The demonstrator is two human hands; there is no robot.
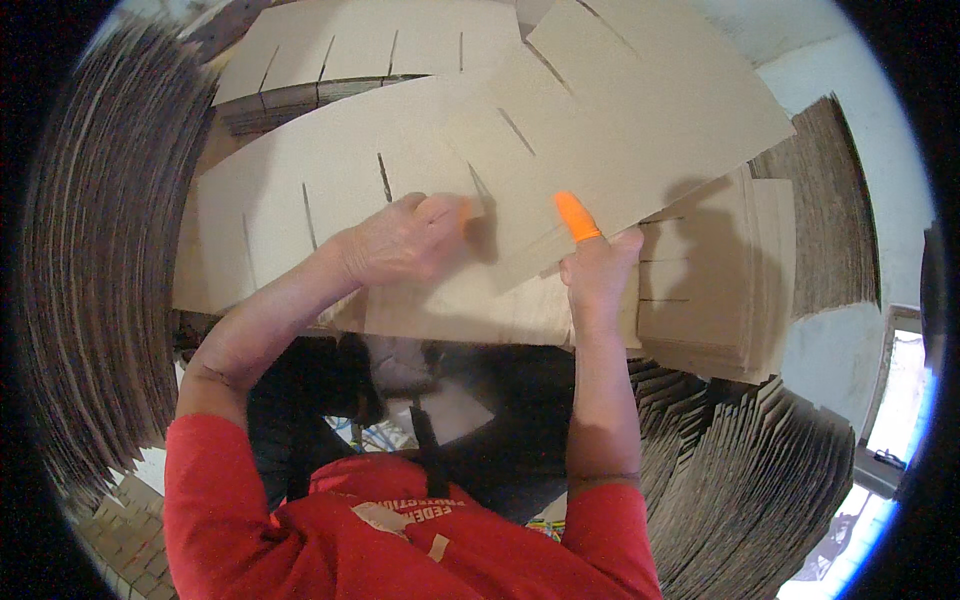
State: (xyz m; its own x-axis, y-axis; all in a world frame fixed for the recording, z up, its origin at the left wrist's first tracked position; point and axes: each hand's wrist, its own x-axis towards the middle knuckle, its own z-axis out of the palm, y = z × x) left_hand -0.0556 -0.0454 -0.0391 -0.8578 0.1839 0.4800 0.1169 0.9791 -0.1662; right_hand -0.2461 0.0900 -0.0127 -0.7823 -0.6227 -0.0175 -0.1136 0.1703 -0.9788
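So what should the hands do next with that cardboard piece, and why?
Probably slide the tilted cardboard sheet down flat onto the slotted sheet: both hands, left hand and right hand, grip its near edge and it sits askew.

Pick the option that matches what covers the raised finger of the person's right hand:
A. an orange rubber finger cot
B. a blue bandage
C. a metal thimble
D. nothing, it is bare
A: the right hand has one finger raised against the slotted cardboard sheet, and that finger wears a bright orange finger cot; no blue bandage or metal shows on it.
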